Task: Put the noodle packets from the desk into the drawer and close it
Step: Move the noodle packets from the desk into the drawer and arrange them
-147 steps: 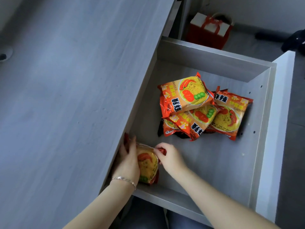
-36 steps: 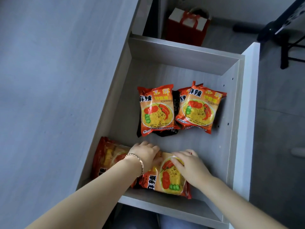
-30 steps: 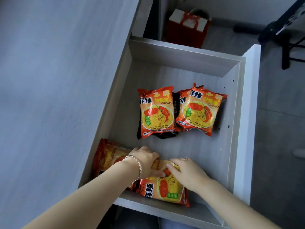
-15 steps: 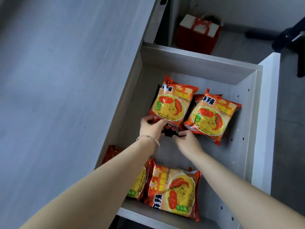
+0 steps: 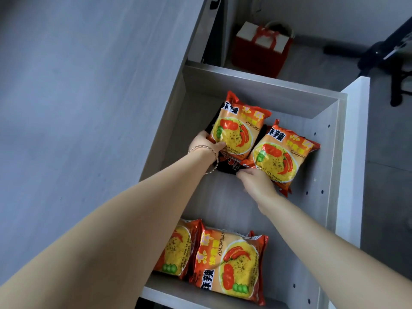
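Note:
The grey drawer (image 5: 256,84) stands pulled out to the right of the desk. Several orange noodle packets lie inside it. My left hand (image 5: 206,144) grips the lower left edge of the far left packet (image 5: 238,128). My right hand (image 5: 256,182) holds the lower edge of the far right packet (image 5: 283,156). A dark packet (image 5: 227,167) shows between and under these two. Two more packets lie side by side at the near end, one on the left (image 5: 178,248) partly behind my left forearm, one on the right (image 5: 231,266).
The grey desk top (image 5: 89,108) fills the left side. The drawer's white front panel (image 5: 354,152) runs along the right. A red and white gift bag (image 5: 263,45) stands on the floor beyond the drawer. Black chair legs (image 5: 392,54) are at the far right.
Both hands left the two near packets and reached to the far pair. The far left packet has since shifted toward the drawer's back, and the hands now grip the far pair.

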Demonstrator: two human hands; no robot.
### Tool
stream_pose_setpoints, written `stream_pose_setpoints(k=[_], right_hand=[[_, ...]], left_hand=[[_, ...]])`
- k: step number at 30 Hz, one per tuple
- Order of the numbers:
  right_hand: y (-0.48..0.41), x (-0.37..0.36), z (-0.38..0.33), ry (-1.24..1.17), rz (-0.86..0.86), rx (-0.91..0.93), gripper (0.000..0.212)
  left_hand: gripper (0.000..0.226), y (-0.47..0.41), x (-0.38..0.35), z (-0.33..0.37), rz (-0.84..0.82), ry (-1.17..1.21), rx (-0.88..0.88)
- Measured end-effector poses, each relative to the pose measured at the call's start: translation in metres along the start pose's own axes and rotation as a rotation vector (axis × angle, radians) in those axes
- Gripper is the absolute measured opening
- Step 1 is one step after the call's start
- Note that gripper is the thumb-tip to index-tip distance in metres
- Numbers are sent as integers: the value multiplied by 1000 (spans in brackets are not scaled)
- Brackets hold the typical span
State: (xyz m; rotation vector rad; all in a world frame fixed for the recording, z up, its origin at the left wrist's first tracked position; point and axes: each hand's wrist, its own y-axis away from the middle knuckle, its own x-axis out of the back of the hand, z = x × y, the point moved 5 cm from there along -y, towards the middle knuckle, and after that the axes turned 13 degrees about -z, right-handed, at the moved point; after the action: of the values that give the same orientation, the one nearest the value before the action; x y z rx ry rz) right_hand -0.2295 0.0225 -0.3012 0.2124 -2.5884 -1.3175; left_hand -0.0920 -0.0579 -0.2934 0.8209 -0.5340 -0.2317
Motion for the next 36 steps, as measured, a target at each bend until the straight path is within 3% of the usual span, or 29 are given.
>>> stream_pose_setpoints(k=[2,6,10,12,14,18,22,26,28,32,34,36], right_hand=[[-1,1,0,-113,-3,-37,39],[6,-12,-5,-604,-196,-132,23],[6,-32,-15,-810,-290,-8,20],[2,-38,-14,-734,-236,45,45],[-2,-39,-10,-499,-163,44,62],[-15,-37,-3,-126,-177,73,37],[-25,-64,7,67,-287,101,33],[-25,-89,12,297,-235,149,52],[-23,-87,17,452,-206,125,55],[-11,-66,14,464,-275,150,52],[1,-37,-3,576,-30,270,53],[18,1,-24,675,407,412,62]], left_hand=[[20,12,0,3,22,61,-63],[28,57,-2,-2,-35,405,-229],[12,94,5,-34,-34,590,-226],[16,101,2,-54,-65,461,-121],[25,101,1,-72,-118,75,8],[16,107,22,-79,-55,-436,61],[15,109,34,-79,22,-443,-46],[42,97,27,-82,-7,-537,-76],[48,85,20,-84,-41,-632,-118],[57,65,1,-84,-189,-862,-114],[64,59,-2,-81,-215,-1005,-23],[67,56,-4,-76,-223,-1084,62]])
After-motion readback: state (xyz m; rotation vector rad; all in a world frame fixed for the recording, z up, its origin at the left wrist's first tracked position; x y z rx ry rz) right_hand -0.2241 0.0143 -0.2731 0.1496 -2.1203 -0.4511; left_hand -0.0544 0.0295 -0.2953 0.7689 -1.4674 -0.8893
